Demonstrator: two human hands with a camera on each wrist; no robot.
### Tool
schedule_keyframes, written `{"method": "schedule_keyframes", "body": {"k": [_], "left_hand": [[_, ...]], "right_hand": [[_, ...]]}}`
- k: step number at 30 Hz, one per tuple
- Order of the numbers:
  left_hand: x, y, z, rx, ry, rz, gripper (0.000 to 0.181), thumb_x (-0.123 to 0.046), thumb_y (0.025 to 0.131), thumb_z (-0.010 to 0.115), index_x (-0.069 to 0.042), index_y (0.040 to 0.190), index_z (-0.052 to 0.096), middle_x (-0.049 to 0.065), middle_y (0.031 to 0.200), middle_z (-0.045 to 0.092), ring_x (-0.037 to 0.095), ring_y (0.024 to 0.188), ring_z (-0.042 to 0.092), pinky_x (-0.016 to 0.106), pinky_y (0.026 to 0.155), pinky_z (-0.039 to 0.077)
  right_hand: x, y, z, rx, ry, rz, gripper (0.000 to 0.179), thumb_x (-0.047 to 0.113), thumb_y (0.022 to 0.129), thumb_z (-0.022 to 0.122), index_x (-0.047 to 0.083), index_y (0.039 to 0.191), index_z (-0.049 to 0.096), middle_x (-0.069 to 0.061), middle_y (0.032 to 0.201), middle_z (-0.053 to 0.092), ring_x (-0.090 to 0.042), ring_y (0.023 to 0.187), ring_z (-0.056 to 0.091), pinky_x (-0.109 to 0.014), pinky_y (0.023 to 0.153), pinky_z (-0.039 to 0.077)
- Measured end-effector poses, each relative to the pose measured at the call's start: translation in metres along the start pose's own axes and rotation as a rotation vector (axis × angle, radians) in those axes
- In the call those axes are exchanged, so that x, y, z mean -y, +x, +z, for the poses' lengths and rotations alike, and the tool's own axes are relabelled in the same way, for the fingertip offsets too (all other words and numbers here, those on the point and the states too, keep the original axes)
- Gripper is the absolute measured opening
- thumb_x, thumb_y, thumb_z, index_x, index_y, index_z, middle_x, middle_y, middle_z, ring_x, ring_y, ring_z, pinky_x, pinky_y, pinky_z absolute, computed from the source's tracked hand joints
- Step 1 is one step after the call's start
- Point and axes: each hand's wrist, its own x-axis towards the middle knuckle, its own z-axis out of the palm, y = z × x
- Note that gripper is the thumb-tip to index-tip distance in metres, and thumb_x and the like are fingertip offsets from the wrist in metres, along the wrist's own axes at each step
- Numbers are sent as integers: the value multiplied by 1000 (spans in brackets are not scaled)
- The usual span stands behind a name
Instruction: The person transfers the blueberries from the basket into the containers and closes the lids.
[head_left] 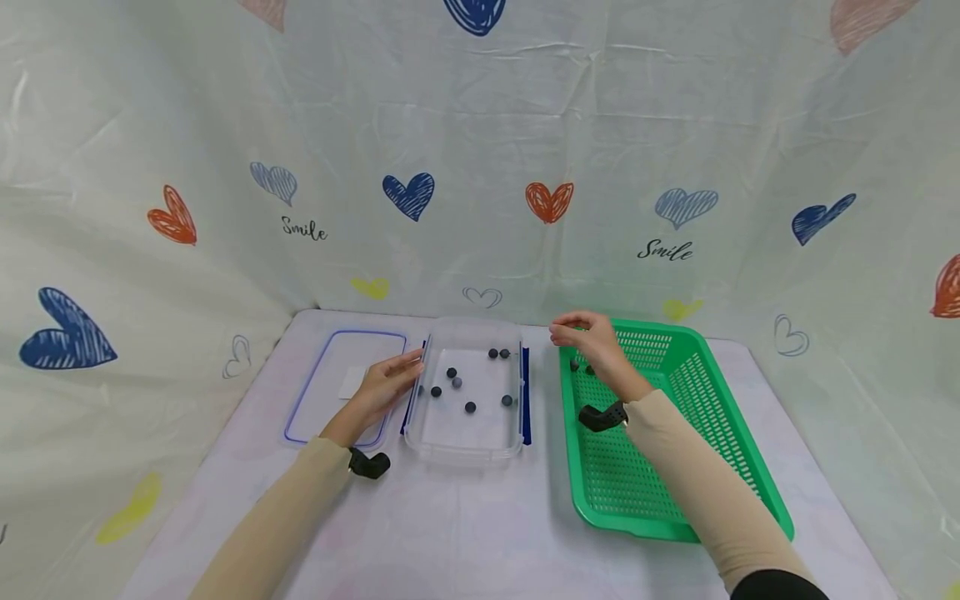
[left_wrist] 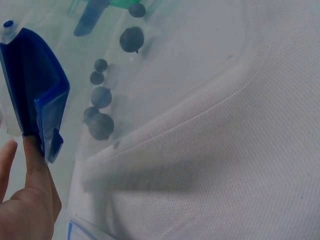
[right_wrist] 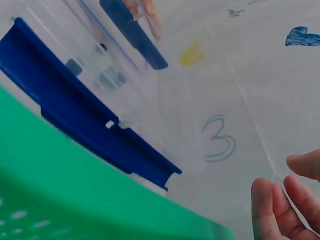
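Wearing beige sleeves (head_left: 262, 525), touching the blue latch (left_wrist: 42, 90) of a clear box (head_left: 465, 454) with left hand (head_left: 384, 387) outstretched, and holding right hand (head_left: 596, 346) with thumb and bent fingers apart near the far left corner of a green basket (head_left: 637, 483). Seeing dark balls (head_left: 470, 407) inside the box, a couple in the basket, and a blue-edged lid (head_left: 318, 385) on the desk (head_left: 465, 533)

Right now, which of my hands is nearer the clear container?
Left: the left hand touches the blue flap on the container; the right hand is apart from it, over the green basket's edge.
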Motion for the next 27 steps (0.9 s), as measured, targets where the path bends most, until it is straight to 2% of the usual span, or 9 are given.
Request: {"method": "schedule_keyframes", "body": {"k": [3, 9, 18, 22, 27], "left_hand": [[0, 0, 0, -4, 1, -9, 54, -20, 100, 64, -8, 149, 47, 16, 151, 43, 23, 136, 43, 29, 109, 40], [0, 0, 0, -7, 1, -6, 53, -20, 99, 65, -8, 148, 48, 15, 150, 45, 20, 132, 46, 23, 104, 44], [-2, 0, 1, -10, -1, 3, 53, -19, 100, 64, -7, 148, 48, 16, 149, 45, 17, 128, 49, 22, 103, 45], [-1, -1, 1, -11, 2, 4, 53, -19, 100, 64, -7, 148, 48, 17, 148, 46, 17, 127, 49, 24, 105, 44], [-2, -1, 1, -15, 15, -7, 53, -21, 100, 64, -8, 149, 47, 16, 148, 46, 18, 128, 48, 25, 105, 44]], "right_hand": [[-3, -1, -8, -9, 18, 3, 36, 8, 94, 70, -16, 118, 60, -11, 95, 66, -19, 81, 70, -53, 95, 53], [-9, -3, -24, -28, 45, 1, 34, 7, 93, 71, -16, 116, 59, -7, 95, 64, -26, 87, 70, -37, 86, 59], [-18, -7, -41, -57, 3, 7, 36, 8, 95, 68, -17, 120, 59, -3, 95, 65, -9, 78, 69, -28, 83, 59], [-25, -7, -49, -60, -30, 10, 39, 9, 97, 67, -17, 124, 57, -5, 99, 66, -9, 84, 69, -28, 86, 58], [-34, -8, -58, -68, -97, 21, 46, 15, 97, 68, -15, 129, 55, -14, 114, 65, -13, 94, 68, -38, 97, 54]]}}
